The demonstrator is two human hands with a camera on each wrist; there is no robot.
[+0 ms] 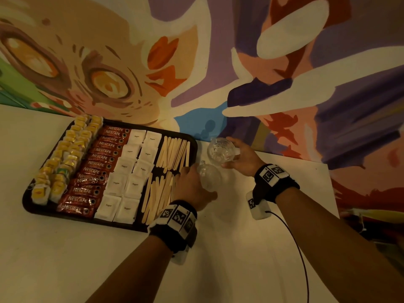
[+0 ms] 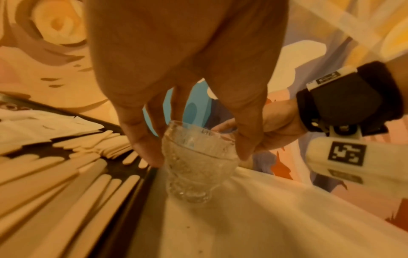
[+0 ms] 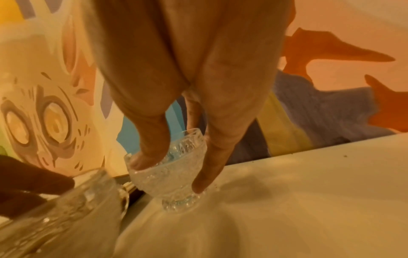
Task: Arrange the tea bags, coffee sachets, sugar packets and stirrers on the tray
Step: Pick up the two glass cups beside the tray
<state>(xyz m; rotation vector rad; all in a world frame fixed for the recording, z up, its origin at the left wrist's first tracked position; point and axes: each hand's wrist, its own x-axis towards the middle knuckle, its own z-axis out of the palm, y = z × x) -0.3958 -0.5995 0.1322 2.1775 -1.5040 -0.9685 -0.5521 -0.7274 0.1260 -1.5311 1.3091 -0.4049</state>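
Tray (image 1: 193, 142) left on table (image 1: 65, 259); two glasses (image 1: 220, 151) just right of tray, by stirrers (image 1: 172, 153)

A dark tray (image 1: 192, 145) lies on the off-white surface (image 1: 65, 259). At the tray's left edge stand yellow-labelled tea bags (image 1: 65, 154), one tagged green. Next come red Nescafé sachets (image 1: 98, 165) with white lettering, then white sugar packets (image 1: 129, 171) with small dark print, then pale wooden stirrers (image 1: 172, 152) at the right edge. Two clear glasses (image 1: 220, 150) carry a cut, pebbled pattern. Black wristbands (image 1: 179, 217) bear white blocks with black square codes. The mural (image 1: 109, 62) shows a cream, orange-patched cat amid purple, blue and white.
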